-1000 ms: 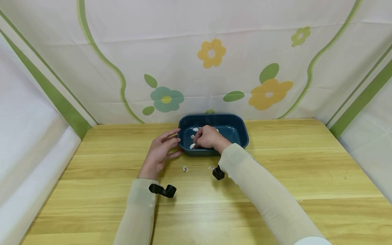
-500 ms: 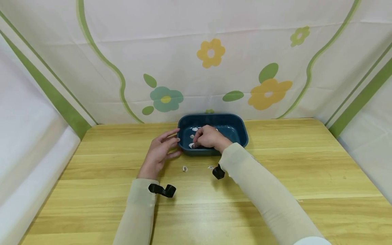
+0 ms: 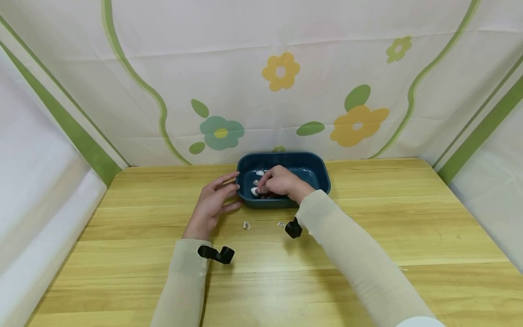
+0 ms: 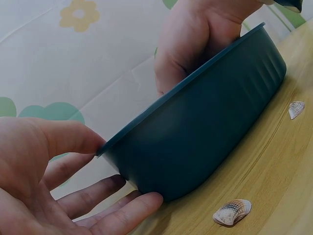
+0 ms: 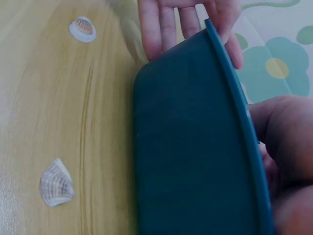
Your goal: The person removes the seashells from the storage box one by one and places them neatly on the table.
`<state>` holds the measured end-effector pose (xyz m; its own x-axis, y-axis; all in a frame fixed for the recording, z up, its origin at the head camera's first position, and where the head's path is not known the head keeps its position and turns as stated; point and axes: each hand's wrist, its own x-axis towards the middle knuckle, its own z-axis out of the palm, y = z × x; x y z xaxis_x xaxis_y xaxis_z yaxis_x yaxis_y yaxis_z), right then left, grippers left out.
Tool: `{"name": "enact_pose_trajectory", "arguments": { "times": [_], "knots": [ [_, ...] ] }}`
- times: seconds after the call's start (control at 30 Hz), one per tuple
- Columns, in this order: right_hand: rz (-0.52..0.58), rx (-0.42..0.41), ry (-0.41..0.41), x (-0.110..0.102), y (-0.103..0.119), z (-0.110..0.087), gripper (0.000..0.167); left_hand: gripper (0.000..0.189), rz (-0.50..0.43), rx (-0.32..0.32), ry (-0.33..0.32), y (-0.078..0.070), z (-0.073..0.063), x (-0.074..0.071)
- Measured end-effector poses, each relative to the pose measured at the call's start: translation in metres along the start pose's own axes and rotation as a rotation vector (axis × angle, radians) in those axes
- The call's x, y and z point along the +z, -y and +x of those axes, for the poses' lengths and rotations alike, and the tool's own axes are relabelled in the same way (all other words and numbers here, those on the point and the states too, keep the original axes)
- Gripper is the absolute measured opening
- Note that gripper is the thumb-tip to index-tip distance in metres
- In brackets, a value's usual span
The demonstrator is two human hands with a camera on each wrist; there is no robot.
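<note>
A dark blue rectangular plastic basin (image 3: pixel 314 195) stands at the back of the table. Inside it my right hand (image 3: pixel 283 182) pinches a white seashell (image 3: pixel 254 191) near the left front corner. Its fingertips are mostly hidden by the basin wall in both wrist views. My left hand (image 3: pixel 209 204) touches the basin's left end with extended, spread fingers; in the left wrist view the thumb meets the rim. Another white shell (image 3: pixel 260 173) and a small brownish one (image 3: pixel 255 182) lie on the basin floor. Two ribbed shells, one (image 4: pixel 233 212) nearer my left hand and one (image 4: pixel 296 109) farther right, lie in front.
The wooden tabletop (image 3: pixel 261 281) extends in front of and beside the basin. Behind it hangs a white curtain (image 3: pixel 245 77) printed with flowers, close to the basin's back rim. White cloth (image 3: pixel 41 204) also encloses the left side.
My right hand has lifted slightly inside the basin, and the white shell at its fingertips has shifted a little up and left. The left hand has stayed at the basin's end.
</note>
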<state>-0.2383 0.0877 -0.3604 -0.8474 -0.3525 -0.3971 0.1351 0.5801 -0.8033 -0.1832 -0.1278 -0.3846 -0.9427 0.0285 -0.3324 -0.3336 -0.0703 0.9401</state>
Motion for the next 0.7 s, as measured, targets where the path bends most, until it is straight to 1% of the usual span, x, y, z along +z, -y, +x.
{"name": "enact_pose_trajectory", "arguments": {
  "times": [0.23, 0.4, 0.7],
  "knots": [
    [0.051, -0.022, 0.026, -0.010, 0.004, -0.008, 0.012, 0.044, -0.001, 0.006, -0.003, 0.001, 0.001, 0.000],
    [0.112, -0.023, 0.031, -0.017, 0.007, -0.017, 0.015, 0.043, -0.002, 0.010, -0.003, 0.002, 0.002, 0.000],
    [0.220, -0.035, 0.021, -0.026, 0.000, -0.029, 0.021, 0.044, -0.002, 0.016, -0.005, 0.003, 0.001, 0.000]
  ]
}}
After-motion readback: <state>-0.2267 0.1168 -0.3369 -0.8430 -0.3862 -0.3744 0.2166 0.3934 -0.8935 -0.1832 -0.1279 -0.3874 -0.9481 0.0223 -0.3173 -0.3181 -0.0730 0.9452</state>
